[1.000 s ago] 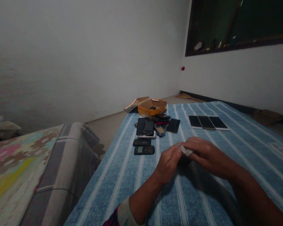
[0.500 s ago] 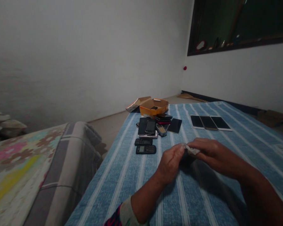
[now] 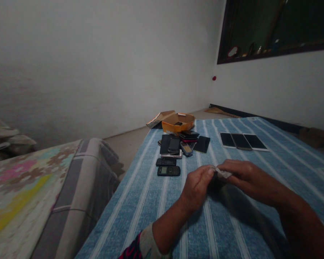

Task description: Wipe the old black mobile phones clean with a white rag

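Observation:
Close together above the striped blue cloth (image 3: pixel 140 208), my two hands meet near the middle right. Fingers of my right hand (image 3: pixel 244 176) are pinched on a crumpled white tissue or cloth (image 3: pixel 223 173). My left hand (image 3: pixel 196 187) is closed, its thumb against the tissue's left end; what its fingers grip is hidden. A dark shape shows below the tissue, too shadowed to tell from shadow. Left of the hands lie two black keypad phones (image 3: pixel 169 171), one behind the other. Behind them is a pile of phones (image 3: pixel 173 144), with a dark flat phone (image 3: pixel 202 144) beside it.
An orange cardboard box (image 3: pixel 178 126) with its lid (image 3: pixel 160 119) open stands at the far end, a small dark thing inside. Three large-screen phones (image 3: pixel 243 141) lie in a row at the back right. A covered surface with a floral cloth (image 3: pixel 24 187) is at left.
The whole view has shifted slightly, so everything sits a little further right. Both hands keep almost the same pose, with the white tissue between them.

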A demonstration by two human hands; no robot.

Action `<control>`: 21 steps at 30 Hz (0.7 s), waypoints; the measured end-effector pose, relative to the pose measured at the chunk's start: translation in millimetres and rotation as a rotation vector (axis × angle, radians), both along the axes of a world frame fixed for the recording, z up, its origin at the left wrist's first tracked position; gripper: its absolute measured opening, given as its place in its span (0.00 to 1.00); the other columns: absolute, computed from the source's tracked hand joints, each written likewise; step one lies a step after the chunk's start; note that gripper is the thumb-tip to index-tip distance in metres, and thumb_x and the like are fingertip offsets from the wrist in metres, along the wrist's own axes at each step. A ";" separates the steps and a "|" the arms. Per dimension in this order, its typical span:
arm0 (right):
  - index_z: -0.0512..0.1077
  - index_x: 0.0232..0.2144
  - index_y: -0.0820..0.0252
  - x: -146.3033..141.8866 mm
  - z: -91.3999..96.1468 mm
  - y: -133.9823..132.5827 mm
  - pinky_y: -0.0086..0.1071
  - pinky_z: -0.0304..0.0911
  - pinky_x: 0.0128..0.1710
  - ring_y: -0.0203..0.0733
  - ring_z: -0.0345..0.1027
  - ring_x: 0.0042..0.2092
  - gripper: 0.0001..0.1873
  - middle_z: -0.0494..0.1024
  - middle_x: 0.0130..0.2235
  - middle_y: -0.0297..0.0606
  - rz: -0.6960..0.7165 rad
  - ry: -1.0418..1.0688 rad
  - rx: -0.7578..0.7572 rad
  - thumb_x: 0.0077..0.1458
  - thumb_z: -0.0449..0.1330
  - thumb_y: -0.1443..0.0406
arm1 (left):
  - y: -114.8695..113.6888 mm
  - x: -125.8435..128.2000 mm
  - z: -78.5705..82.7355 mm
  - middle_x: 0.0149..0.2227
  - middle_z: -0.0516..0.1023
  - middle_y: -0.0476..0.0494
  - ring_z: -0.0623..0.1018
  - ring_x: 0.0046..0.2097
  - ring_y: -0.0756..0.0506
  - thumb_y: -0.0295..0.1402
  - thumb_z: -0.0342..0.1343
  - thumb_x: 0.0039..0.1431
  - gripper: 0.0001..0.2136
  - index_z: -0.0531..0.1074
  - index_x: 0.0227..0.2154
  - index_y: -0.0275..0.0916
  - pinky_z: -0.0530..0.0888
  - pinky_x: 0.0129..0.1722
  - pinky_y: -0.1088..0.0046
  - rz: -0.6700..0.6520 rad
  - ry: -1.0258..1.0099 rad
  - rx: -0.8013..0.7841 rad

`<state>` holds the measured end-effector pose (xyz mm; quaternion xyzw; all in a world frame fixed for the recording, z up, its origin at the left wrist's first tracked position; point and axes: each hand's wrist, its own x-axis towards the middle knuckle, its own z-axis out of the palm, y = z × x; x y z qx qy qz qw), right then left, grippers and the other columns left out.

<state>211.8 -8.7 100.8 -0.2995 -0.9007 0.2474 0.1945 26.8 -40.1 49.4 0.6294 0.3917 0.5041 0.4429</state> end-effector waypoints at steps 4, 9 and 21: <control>0.71 0.38 0.58 -2.7 0.7 -2.5 0.35 0.60 0.39 0.41 0.68 0.38 0.12 0.74 0.36 0.38 -0.018 -0.005 0.009 0.65 0.48 0.65 | 0.2 0.7 1.9 0.37 0.76 0.42 0.73 0.43 0.43 0.40 0.46 0.66 0.17 0.75 0.39 0.33 0.67 0.47 0.68 -0.030 -0.004 -0.002; 0.70 0.34 0.59 -12.2 -2.9 -5.1 0.34 0.58 0.36 0.41 0.66 0.35 0.11 0.72 0.33 0.37 -0.036 -0.008 0.093 0.64 0.48 0.67 | 0.9 0.0 4.3 0.39 0.76 0.41 0.73 0.43 0.43 0.38 0.45 0.67 0.16 0.74 0.41 0.33 0.68 0.47 0.67 -0.106 -0.011 0.034; 0.70 0.36 0.59 -5.8 -5.0 0.3 0.35 0.59 0.39 0.41 0.67 0.37 0.14 0.73 0.35 0.39 0.004 -0.018 0.020 0.67 0.46 0.62 | -0.5 1.4 2.8 0.35 0.75 0.42 0.72 0.40 0.44 0.40 0.46 0.66 0.17 0.75 0.37 0.33 0.68 0.44 0.68 -0.041 0.002 0.043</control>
